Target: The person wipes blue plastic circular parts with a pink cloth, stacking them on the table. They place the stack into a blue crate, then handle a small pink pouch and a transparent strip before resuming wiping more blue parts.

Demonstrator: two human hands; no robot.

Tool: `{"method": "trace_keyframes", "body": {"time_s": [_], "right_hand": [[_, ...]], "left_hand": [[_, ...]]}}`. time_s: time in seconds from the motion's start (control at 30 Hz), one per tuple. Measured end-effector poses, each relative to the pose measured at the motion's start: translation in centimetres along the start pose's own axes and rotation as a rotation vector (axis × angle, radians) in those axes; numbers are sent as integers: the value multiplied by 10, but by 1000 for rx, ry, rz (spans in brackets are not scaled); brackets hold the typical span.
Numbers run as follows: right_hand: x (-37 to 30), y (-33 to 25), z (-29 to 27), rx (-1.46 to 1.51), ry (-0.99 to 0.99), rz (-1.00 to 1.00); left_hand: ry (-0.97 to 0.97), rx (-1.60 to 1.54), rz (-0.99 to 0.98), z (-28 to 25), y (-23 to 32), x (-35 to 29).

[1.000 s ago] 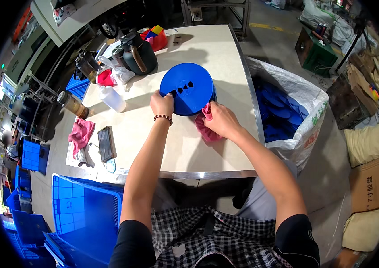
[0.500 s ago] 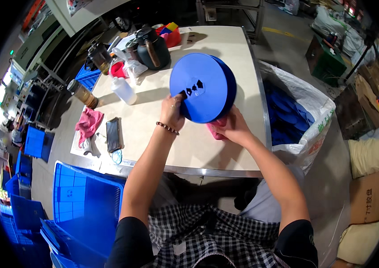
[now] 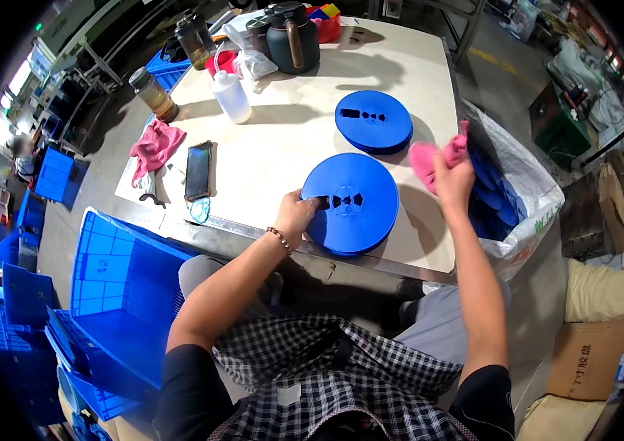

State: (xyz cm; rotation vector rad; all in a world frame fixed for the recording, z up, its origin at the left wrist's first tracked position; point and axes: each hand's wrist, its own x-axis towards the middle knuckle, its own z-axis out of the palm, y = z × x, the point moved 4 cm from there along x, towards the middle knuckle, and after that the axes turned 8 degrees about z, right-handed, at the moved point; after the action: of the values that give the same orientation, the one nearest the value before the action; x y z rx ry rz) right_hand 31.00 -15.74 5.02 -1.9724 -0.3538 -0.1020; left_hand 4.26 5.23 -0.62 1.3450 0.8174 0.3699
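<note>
My left hand (image 3: 298, 216) grips the left rim of a round blue plastic reel (image 3: 356, 229), its fingertips by a dark slot. The reel lies nearly flat at the table's near edge, with black cut-outs round its middle. A second blue reel (image 3: 375, 137) sits just beyond it on the table. To the right, my right hand (image 3: 456, 180) is closed round a bunched pink cloth (image 3: 423, 163), held up near the table's right edge and apart from both reels. Motion slightly smears this hand.
A white sack (image 3: 539, 220) of blue discs stands against the right side of the table (image 3: 268, 169). Further back are a squeeze bottle (image 3: 232, 99), a dark jug (image 3: 292, 44) and a brown-filled flask (image 3: 154, 94). A phone (image 3: 199, 170) and pink rag (image 3: 156, 149) lie left, above a blue crate (image 3: 117, 279).
The held reel has come down from a raised tilt to the near table edge. My right hand, with the cloth, has moved away from it to the right. The view has shifted.
</note>
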Motion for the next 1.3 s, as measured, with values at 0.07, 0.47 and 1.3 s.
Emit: {"method": "trace_keyframes", "body": {"time_s": [0.07, 0.47, 1.3], "right_hand": [[-6, -38, -21, 47, 148, -214], [-32, -70, 42, -178, -165, -93], [-126, -64, 27, -77, -286, -837]], "left_hand": [[-39, 26, -60, 1, 6, -5], [-183, 312, 227, 55, 6, -44], [-91, -320, 55, 56, -11, -22]]}}
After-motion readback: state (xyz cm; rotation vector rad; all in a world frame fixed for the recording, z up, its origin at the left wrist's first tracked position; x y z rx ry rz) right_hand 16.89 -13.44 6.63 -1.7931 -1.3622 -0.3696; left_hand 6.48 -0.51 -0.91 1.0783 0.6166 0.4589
